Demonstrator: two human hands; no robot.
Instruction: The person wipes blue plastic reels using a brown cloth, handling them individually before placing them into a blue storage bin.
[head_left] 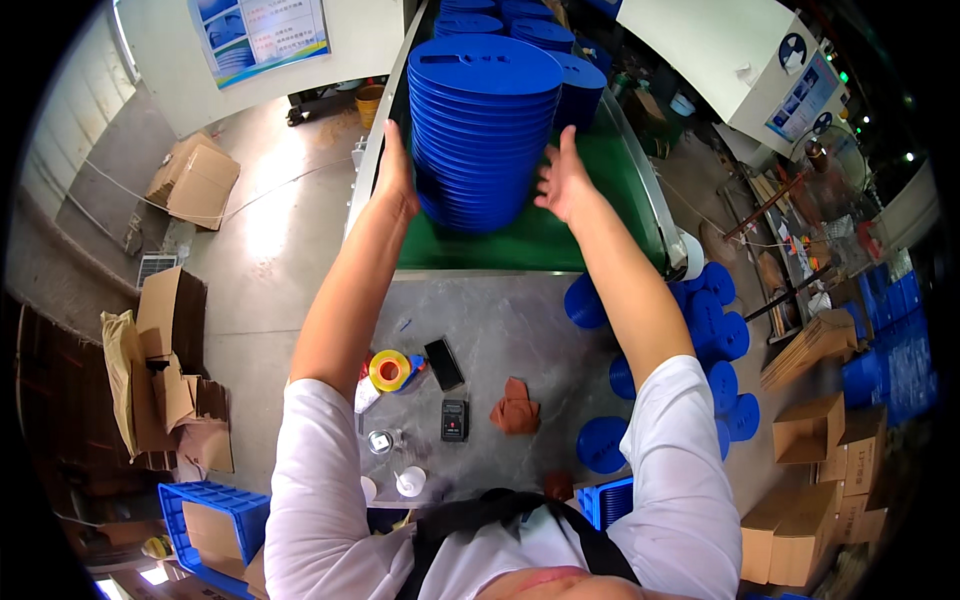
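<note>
A tall stack of round blue plastic discs (pixel 482 140) stands near the front end of the green conveyor belt (pixel 480 252). The top disc has a slot cut into it. My left hand (pixel 396 170) is raised at the stack's left side, fingers stretched out; whether it touches the discs I cannot tell. On the other side my right hand (pixel 566 182) is held with its fingers spread, a small gap between it and the stack. Neither hand grips anything. Behind the tall stack, more blue disc stacks (pixel 580 92) stand on the belt.
Before the belt, a grey table (pixel 480 330) bears a yellow tape roll (pixel 389 370), a black phone (pixel 444 363), a black device (pixel 454 420) and a brown cloth (pixel 516 406). Blue disc stacks (pixel 720 330) stand to the right. Cardboard boxes (pixel 808 428) and a blue crate (pixel 212 530) flank me.
</note>
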